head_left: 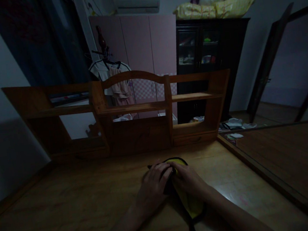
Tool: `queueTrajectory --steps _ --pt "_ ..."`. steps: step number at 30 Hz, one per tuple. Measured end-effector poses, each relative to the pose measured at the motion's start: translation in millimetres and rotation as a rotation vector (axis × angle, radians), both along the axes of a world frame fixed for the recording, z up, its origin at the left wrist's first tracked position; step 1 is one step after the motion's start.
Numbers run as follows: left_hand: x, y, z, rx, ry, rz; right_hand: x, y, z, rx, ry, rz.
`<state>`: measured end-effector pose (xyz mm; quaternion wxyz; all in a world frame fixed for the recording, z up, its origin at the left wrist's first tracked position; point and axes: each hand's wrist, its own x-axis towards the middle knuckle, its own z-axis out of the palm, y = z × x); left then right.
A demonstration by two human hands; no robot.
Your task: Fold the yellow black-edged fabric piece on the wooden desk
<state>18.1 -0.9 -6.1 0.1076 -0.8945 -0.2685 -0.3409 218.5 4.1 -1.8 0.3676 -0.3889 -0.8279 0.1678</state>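
Note:
A yellow fabric pouch with black edging [192, 204] rests on the light wooden desktop, with a black tab at its near end. My left hand [155, 179] is closed over its dark left side, the fingers bent across the top edge. On the other side, my right hand [189, 180] pinches the pouch near its upper middle, fingertips close to those of my left hand. Both hands cover much of the pouch, and the dim light hides what exactly lies between the fingertips.
A wooden shelf unit [135, 108] stands along the desk's far edge. A raised wooden rim [260, 170] borders the desktop [96, 196] on the right. The wall [5, 158] is close on the left. Behind are a pink wardrobe [137, 39] and a dark cabinet [221, 37].

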Motion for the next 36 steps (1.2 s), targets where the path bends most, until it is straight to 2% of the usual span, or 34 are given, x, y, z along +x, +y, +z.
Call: queueTrajectory --steps 5,9,21,30,36 --pt "-0.8 -0.5 5.0 0.006 -0.007 -0.037 1.0 -1.5 4.0 0.027 -0.043 -0.025" --pt "-0.8 -0.3 5.0 -0.018 0.018 -0.044 -1.1 -2.6 5.1 0.057 0.0 -0.035" --pt "0.7 0.0 6.8 -0.014 -0.015 -0.063 -1.9 1.6 -1.8 0.066 -0.02 -0.082" --pt "-1.2 2.3 -7.9 -0.112 -0.033 -0.058 0.7 4.0 -12.6 0.007 -0.034 -0.102" --pt "-1.0 4.2 -10.5 -0.138 -0.02 -0.085 -0.1 4.1 -13.3 0.011 -0.059 -0.112"
